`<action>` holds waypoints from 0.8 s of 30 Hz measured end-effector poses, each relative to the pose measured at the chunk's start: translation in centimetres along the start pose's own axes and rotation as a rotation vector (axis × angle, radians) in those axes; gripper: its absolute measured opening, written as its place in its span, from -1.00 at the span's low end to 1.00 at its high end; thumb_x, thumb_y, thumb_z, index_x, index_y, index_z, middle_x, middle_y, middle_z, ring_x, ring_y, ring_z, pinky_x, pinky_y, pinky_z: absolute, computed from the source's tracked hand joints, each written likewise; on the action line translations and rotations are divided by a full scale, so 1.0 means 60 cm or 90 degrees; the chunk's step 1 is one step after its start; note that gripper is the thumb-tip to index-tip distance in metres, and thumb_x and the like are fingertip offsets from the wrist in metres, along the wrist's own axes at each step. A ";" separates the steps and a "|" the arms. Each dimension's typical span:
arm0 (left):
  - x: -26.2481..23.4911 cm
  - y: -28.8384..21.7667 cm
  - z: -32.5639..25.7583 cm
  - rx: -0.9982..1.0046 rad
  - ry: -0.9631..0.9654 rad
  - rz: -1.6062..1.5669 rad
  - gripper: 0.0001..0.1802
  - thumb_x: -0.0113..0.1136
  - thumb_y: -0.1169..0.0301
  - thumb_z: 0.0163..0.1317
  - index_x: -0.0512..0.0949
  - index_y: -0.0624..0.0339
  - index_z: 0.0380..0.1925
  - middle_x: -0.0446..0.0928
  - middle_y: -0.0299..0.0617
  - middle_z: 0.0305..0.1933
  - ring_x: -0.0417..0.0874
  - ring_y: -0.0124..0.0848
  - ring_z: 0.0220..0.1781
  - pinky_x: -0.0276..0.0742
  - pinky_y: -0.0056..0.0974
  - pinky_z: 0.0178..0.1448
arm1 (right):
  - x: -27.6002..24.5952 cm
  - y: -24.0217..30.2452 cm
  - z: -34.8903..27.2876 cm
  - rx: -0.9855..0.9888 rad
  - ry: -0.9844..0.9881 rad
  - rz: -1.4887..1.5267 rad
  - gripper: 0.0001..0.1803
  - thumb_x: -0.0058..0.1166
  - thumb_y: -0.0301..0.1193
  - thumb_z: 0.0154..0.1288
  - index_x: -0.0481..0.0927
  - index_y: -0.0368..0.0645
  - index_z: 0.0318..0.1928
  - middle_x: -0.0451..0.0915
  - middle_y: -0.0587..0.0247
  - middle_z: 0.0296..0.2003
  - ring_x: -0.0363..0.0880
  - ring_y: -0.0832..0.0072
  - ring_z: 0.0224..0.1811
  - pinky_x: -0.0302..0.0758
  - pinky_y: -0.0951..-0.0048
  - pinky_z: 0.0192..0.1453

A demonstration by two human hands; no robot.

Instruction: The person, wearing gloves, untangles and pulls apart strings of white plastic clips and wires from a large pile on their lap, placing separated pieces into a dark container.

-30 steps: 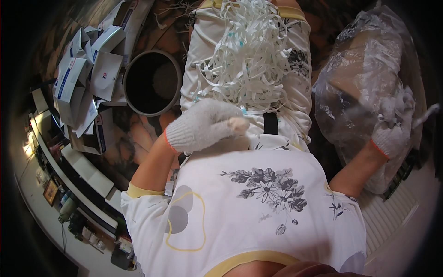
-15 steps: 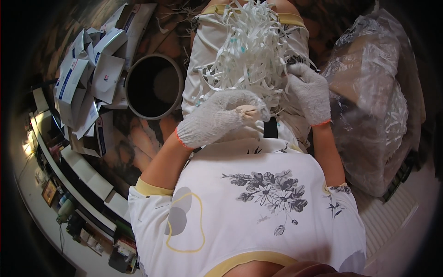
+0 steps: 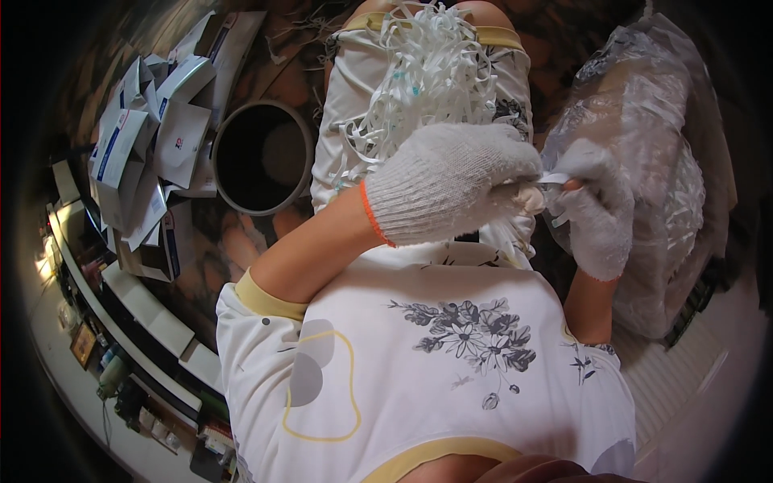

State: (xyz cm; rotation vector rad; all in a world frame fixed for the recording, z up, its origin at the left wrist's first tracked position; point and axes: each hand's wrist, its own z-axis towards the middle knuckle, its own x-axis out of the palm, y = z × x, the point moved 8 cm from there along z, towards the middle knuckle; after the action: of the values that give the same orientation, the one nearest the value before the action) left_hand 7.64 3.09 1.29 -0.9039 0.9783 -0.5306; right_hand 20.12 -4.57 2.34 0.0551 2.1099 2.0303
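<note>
A heap of thin white strips (image 3: pixel 427 88), some with pale green marks, lies across my lap. My left hand (image 3: pixel 455 181), in a white knitted glove with an orange cuff edge, reaches to the right over the near part of the heap, fingers closed. My right hand (image 3: pixel 597 209), gloved alike, faces it beside my right thigh, pinching with a bare-looking thumb tip. One white strip (image 3: pixel 554 178) spans the short gap between the two hands, held at both ends. The left fingertips are partly hidden, with a pale fingertip covering showing.
A dark round bin (image 3: pixel 264 157) stands left of my legs. Beyond it are piled white and blue folded cartons (image 3: pixel 179 141). At right sits a big clear plastic bag (image 3: pixel 644 161) over brown cardboard, with more white strips inside. Loose strips lie on the patterned floor (image 3: pixel 241 241).
My left hand has swung right across my lap to meet the right hand. My right hand has left the heap's edge, moving right and nearer, and a strip now shows between them.
</note>
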 end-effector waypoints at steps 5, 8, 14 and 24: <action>0.000 -0.007 0.002 -0.072 0.050 -0.238 -0.77 0.32 0.31 0.16 0.60 0.22 -0.27 0.53 -0.20 -0.33 0.56 -0.33 -0.31 0.47 -0.33 -0.20 | 0.025 0.005 0.005 -0.037 -0.036 0.206 -0.77 0.08 -0.32 0.38 0.46 -0.23 -0.15 0.53 0.25 -0.33 0.41 0.68 -0.45 0.40 0.66 -0.36; 0.000 0.003 -0.013 -0.143 0.077 -0.322 -0.81 0.32 0.37 0.15 0.60 0.26 -0.34 0.50 -0.25 -0.39 0.51 -0.44 -0.35 0.43 -0.38 -0.23 | 0.026 -0.013 0.001 0.049 -0.142 0.428 -0.74 0.02 -0.28 0.43 0.40 -0.24 -0.11 0.47 0.28 -0.45 0.35 0.65 -0.58 0.39 0.62 -0.51; -0.007 0.018 -0.072 -0.146 0.119 -0.248 -0.83 0.28 0.40 0.08 0.59 0.29 -0.40 0.48 -0.24 -0.42 0.47 -0.45 -0.37 0.39 -0.38 -0.27 | -0.133 -0.009 -0.014 -0.032 -0.406 0.549 -0.83 -0.26 -0.38 0.48 0.36 -0.18 -0.10 0.32 0.33 -0.49 0.20 0.58 -0.61 0.30 0.52 -0.51; -0.072 0.155 -0.224 -0.506 -0.184 -0.475 -0.76 -0.01 0.30 0.30 0.60 0.16 -0.24 0.47 -0.41 -0.39 0.36 -0.66 -0.45 0.23 -0.55 -0.38 | -0.366 0.176 -0.040 -0.373 -0.387 0.101 -0.84 -0.17 -0.37 0.38 0.43 -0.17 -0.18 0.40 0.28 -0.41 0.34 0.52 -0.45 0.34 0.52 -0.47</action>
State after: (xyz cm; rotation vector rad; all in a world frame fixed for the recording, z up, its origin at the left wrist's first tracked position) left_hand -6.27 5.80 -7.93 -2.0361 0.5433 -0.6079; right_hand 39.86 -10.21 15.67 0.6637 1.1455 2.2567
